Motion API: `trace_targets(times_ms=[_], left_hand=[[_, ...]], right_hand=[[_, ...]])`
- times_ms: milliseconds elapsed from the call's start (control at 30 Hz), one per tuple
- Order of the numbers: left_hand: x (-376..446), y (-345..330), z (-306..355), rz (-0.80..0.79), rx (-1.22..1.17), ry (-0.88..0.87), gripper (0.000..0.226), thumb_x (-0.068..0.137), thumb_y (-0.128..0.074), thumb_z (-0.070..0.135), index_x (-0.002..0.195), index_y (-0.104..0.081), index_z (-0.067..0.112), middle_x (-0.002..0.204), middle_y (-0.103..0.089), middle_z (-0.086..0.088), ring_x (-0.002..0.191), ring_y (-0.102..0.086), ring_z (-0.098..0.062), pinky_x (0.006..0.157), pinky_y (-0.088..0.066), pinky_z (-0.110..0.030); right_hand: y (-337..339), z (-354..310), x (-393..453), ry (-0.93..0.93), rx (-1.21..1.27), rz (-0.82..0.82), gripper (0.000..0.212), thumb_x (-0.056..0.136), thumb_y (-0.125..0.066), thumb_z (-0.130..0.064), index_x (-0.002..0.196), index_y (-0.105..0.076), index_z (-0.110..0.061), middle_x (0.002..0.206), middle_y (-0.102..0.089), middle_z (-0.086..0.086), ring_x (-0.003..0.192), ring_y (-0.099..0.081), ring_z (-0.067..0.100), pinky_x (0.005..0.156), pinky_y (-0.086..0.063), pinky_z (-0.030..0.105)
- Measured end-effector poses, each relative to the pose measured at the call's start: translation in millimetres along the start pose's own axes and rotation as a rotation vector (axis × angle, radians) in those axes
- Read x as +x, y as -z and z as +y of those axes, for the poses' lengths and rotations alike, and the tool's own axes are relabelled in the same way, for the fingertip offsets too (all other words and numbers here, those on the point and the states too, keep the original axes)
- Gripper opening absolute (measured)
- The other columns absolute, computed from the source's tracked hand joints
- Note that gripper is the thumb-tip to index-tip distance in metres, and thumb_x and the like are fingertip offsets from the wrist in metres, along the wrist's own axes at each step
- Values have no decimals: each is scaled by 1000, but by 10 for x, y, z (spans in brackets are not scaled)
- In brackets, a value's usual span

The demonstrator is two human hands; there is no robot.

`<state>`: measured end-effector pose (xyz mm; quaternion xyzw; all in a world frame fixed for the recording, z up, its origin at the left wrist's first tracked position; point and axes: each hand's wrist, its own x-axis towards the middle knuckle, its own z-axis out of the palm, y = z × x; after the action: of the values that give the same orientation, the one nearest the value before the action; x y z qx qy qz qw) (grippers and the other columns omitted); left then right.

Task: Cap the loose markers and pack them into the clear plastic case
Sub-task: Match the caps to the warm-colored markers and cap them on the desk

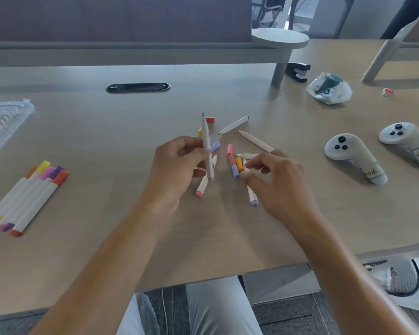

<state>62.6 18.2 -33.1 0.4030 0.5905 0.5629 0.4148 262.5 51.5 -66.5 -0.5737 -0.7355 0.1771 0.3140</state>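
Beige tabletop (107, 131) fills the view, with the clear plastic case (3, 124) at its far left edge, a row of capped markers (27, 197) lying side by side just in front of it, and two white controllers (353, 158) off to the right. At the centre, the left hand (179, 170) pinches an uncapped marker (207, 148) upright, tip up. The right hand (273, 180) curls its fingers down over loose markers and caps (235, 165), touching them; whether it grips one I cannot tell.
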Motion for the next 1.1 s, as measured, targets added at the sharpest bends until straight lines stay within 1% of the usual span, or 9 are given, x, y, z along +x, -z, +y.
trace_targets(times_ms=[100, 200, 400, 600, 667, 733, 767, 900, 1100], left_hand=[[16, 51, -1, 3, -7, -1, 11, 94, -66, 5, 101, -74, 5, 76, -76, 5, 70, -71, -14, 73, -63, -35], [41, 109, -29, 23, -2, 0, 11, 93, -68, 8, 99, -76, 10, 87, -78, -6, 75, -72, -18, 73, -62, -33], [68, 152, -79, 52, 0, 32, 10, 91, -70, 10, 98, -77, 13, 91, -78, -8, 76, -73, -23, 71, -62, -34], [26, 144, -53, 56, -4, 28, 11, 91, -68, 7, 98, -76, 10, 89, -78, -10, 71, -71, -17, 66, -58, -27], [2, 148, -36, 49, -3, 23, 11, 91, -68, 7, 97, -76, 11, 89, -78, -9, 72, -71, -18, 68, -59, -29], [-30, 161, -20, 50, -5, 13, 11, 91, -68, 7, 96, -76, 11, 90, -77, -10, 73, -71, -19, 71, -61, -31], [-47, 173, -15, 51, -7, 7, 10, 91, -68, 7, 97, -76, 11, 91, -77, -10, 73, -71, -19, 72, -62, -33], [-125, 215, 9, 50, -10, 0, 10, 91, -69, 8, 97, -76, 10, 91, -77, -12, 76, -71, -22, 75, -63, -38], [-249, 270, 52, 62, -29, -21, 9, 89, -71, 6, 95, -76, 9, 86, -76, -12, 72, -70, -20, 77, -62, -43]], right_hand=[[-89, -110, 147, 19, -145, -34, 16, 86, -73, -45, 97, -76, -34, 101, -59, -12, 103, -57, 13, 76, -49, 32], [-174, -169, 200, 6, -238, -32, 17, 85, -74, -48, 92, -76, -33, 102, -57, -9, 106, -53, 14, 78, -44, 32], [-214, -138, 180, 77, -238, -46, 19, 90, -74, -48, 86, -77, -30, 93, -54, -12, 109, -52, 14, 76, -36, 31], [-203, -123, 124, 174, -128, 50, 20, 95, -70, -46, 86, -71, -28, 84, -68, -14, 88, -58, 11, 76, -42, 32], [-192, -134, 124, 166, -85, 62, 15, 94, -72, -42, 89, -71, -28, 83, -69, -15, 80, -58, 5, 76, -46, 27], [-185, -146, 103, 171, -61, 52, 11, 95, -72, -38, 98, -71, -28, 85, -70, -15, 78, -58, 3, 77, -41, 12], [-191, -144, 94, 177, -53, 35, 13, 96, -71, -37, 103, -71, -26, 86, -70, -15, 79, -59, 4, 78, -41, 12], [-209, -161, 29, 256, -123, -12, 21, 99, -68, -34, 115, -72, -21, 93, -71, -8, 93, -65, 20, 81, -53, 39], [-219, -245, -37, 343, -364, -167, 20, 102, -61, -36, 108, -74, -23, 129, -65, 2, 116, -58, 24, 86, -44, 34]])
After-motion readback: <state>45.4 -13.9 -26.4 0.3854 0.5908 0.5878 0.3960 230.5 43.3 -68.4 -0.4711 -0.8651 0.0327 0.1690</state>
